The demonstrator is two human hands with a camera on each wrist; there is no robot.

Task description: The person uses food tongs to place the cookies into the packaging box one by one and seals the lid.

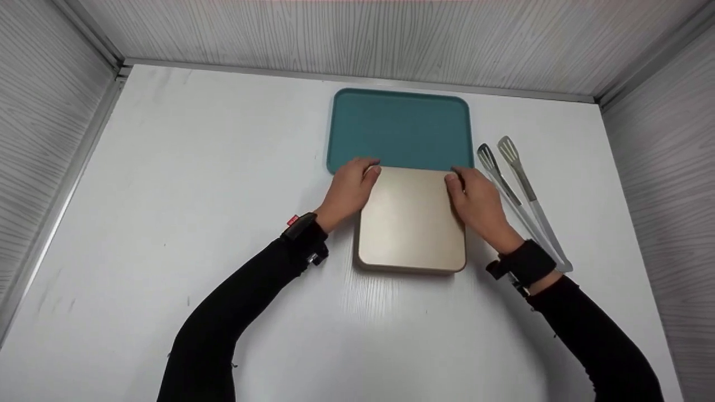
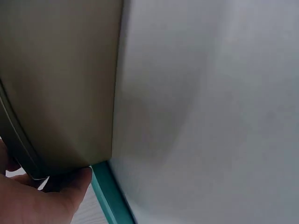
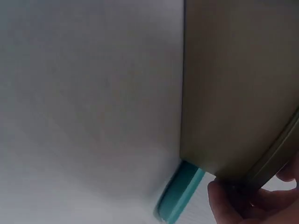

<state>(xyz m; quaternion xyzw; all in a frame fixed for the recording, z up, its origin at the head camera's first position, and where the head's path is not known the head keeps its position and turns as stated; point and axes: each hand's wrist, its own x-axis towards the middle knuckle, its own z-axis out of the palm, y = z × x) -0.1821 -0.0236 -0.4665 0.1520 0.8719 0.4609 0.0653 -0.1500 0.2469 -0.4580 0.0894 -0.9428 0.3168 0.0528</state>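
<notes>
A gold rectangular tin box (image 1: 413, 220) with rounded corners and a lid lies flat on the white table, its long side pointing away from me. My left hand (image 1: 350, 187) grips its far left corner, thumb on the lid's edge and fingers bent round the far side. At the far right corner my right hand (image 1: 480, 206) holds it in the same way. Both wrist views show fingertips under the lid's rim, against the wall of the tin (image 2: 65, 84). What is inside the tin is hidden.
Just beyond the tin, a teal tray (image 1: 399, 131) lies near the back wall. Right of it, tongs (image 1: 527, 181) with slotted metal heads and grey handles lie spread, partly behind my right wrist. Grey wood-grain panels (image 1: 357, 36) border the table.
</notes>
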